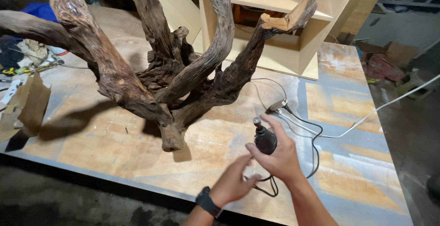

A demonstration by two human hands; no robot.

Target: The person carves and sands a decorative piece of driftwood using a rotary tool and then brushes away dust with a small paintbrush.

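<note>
The right hand (279,155) is wrapped around a small black rotary tool (264,139), held above the worn plywood table (348,180). The left hand (233,182), fingers loosely curled, touches its black cord (268,189). A driftwood root (183,74) stands just beside them; a pale wooden cabinet (284,47) sits behind.

- Right hand (277,155): raised off the surface, fingers (275,124) curled shut in a grip.
- Left hand (233,182): held just beside it, fingers half-curled, wrist banded.

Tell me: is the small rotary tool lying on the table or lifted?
Lifted: the right hand grips the black rotary tool above the table, its cord hanging below.
</note>
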